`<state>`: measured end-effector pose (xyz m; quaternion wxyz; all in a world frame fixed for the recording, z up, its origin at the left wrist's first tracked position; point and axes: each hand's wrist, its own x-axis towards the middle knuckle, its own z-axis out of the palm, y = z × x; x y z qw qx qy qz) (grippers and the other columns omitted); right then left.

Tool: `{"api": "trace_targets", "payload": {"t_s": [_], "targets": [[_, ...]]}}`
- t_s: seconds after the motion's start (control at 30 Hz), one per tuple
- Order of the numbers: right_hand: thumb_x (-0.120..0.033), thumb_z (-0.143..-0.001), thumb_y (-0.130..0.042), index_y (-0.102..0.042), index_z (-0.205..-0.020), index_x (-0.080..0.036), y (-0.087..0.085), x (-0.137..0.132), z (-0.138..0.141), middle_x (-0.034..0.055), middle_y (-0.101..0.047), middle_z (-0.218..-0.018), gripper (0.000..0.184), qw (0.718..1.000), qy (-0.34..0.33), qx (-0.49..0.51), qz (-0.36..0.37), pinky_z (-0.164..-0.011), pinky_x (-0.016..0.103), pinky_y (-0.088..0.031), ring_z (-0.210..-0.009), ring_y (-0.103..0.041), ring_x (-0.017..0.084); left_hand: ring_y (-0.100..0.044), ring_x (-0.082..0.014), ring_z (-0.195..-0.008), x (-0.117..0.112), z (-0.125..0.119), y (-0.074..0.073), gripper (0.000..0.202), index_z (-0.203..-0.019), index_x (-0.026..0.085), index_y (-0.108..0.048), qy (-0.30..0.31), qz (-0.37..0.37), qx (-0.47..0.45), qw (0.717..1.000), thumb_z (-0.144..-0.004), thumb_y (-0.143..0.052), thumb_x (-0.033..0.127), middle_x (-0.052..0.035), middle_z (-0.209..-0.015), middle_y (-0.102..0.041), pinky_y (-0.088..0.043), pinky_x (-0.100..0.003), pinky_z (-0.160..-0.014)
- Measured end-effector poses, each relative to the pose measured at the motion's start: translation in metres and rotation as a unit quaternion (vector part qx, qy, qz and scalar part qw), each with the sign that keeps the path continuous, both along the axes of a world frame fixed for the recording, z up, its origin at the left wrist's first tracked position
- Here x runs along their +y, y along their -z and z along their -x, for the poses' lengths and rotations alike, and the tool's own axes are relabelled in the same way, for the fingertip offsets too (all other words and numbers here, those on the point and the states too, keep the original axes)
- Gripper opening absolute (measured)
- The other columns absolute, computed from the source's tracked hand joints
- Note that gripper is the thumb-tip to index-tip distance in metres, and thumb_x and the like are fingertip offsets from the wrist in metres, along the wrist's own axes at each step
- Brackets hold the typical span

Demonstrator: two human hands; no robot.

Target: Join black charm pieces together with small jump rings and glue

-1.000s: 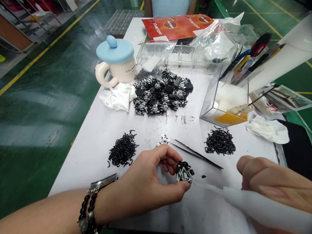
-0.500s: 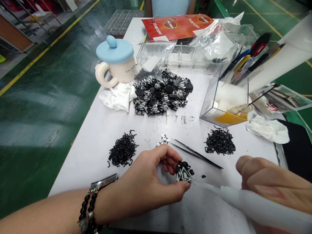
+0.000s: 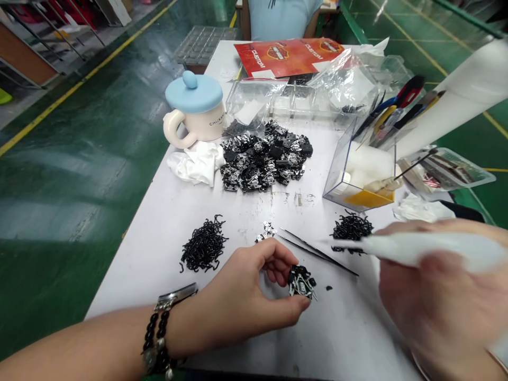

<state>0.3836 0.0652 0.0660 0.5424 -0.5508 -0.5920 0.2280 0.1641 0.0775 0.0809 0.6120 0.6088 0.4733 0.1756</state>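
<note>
Clock directions were taken from the clump, with 12 o'clock at the far end of the desk (image 3: 341, 338).

The left hand (image 3: 238, 296) was at 7 o'clock. Its thumb and fingers (image 3: 278, 259) were closed, pinching a small clump of black and silver metal parts (image 3: 300, 281) at their tips. The clump lay near the desk's middle and showed no clear long axis.

The right hand (image 3: 440, 301) was at 3 o'clock and blurred by motion. Its fingers appeared closed around a white stick (image 3: 428, 247), though the blur hid the grip. The stick's long axis lay nearly level, with its narrow end pointing to 9 o'clock above a pile of black hooks (image 3: 352, 228).

Tweezers (image 3: 317, 253) lay just beside the clump at 11 o'clock, their long axis running from 10 to 4 o'clock. A second pile of black hooks (image 3: 204, 246) sat at 10 o'clock. A large heap of black and silver parts (image 3: 264, 161) sat at 12 o'clock.
</note>
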Motion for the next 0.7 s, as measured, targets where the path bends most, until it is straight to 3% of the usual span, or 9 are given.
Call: {"api": "trace_targets", "payload": {"t_s": [0.1, 0.2, 0.43, 0.63, 0.7], "targets": [[-0.036, -0.084, -0.055, -0.044, -0.092, -0.023, 0.004, 0.022, 0.011, 0.0014, -0.045, -0.08, 0.019, 1.0, 0.01, 0.006, 0.028, -0.063, 0.029, -0.042, -0.067, -0.048, 0.013, -0.055, -0.0111, -0.075, -0.005, -0.004, -0.001, 0.032, -0.093, 0.016, -0.056, 0.032, 0.002, -0.022, 0.999, -0.068, -0.07, 0.03, -0.0006, -0.082, -0.06, -0.048, -0.023, -0.068], [-0.032, -0.077, -0.063, -0.044, -0.082, -0.02, 0.007, 0.043, 0.016, 0.0, -0.046, -0.075, 0.023, 0.994, -0.049, -0.067, 0.076, -0.062, 0.025, -0.041, -0.069, -0.048, 0.012, -0.057, -0.0117, -0.075, -0.013, -0.008, 0.0, 0.033, -0.093, 0.014, -0.057, 0.065, -0.029, -0.034, 0.997, -0.066, -0.07, 0.028, -0.0015, -0.081, -0.061, -0.048, -0.023, -0.068], [-0.024, -0.077, -0.057, -0.041, -0.104, -0.021, 0.013, 0.074, 0.035, 0.0033, -0.061, -0.089, 0.031, 0.965, -0.082, -0.221, 0.117, -0.068, 0.028, -0.043, -0.08, -0.06, 0.018, -0.058, -0.013, -0.075, -0.026, -0.01, 0.006, 0.035, -0.093, 0.013, -0.059, 0.103, -0.12, -0.042, 0.987, -0.064, -0.071, 0.027, -0.0038, -0.082, -0.062, -0.049, -0.025, -0.07], [-0.028, -0.078, -0.058, -0.041, -0.109, -0.013, 0.017, 0.061, 0.037, 0.0135, -0.053, -0.099, 0.038, 0.949, -0.059, -0.308, 0.046, -0.075, 0.035, -0.043, -0.089, -0.053, 0.023, -0.058, -0.0132, -0.073, -0.026, -0.01, 0.007, 0.034, -0.092, 0.013, -0.059, 0.094, -0.155, -0.042, 0.983, -0.062, -0.072, 0.025, -0.0037, -0.08, -0.063, -0.048, -0.025, -0.07], [-0.028, -0.082, -0.055, -0.049, -0.101, -0.014, 0.014, 0.05, 0.039, 0.0116, -0.051, -0.096, 0.024, 0.937, -0.083, -0.34, 0.013, -0.078, 0.037, -0.04, -0.089, -0.05, 0.022, -0.059, -0.0143, -0.074, -0.026, -0.01, 0.008, 0.035, -0.092, 0.014, -0.06, 0.112, -0.157, -0.046, 0.98, -0.062, -0.072, 0.027, -0.0041, -0.08, -0.064, -0.049, -0.026, -0.071]]}}
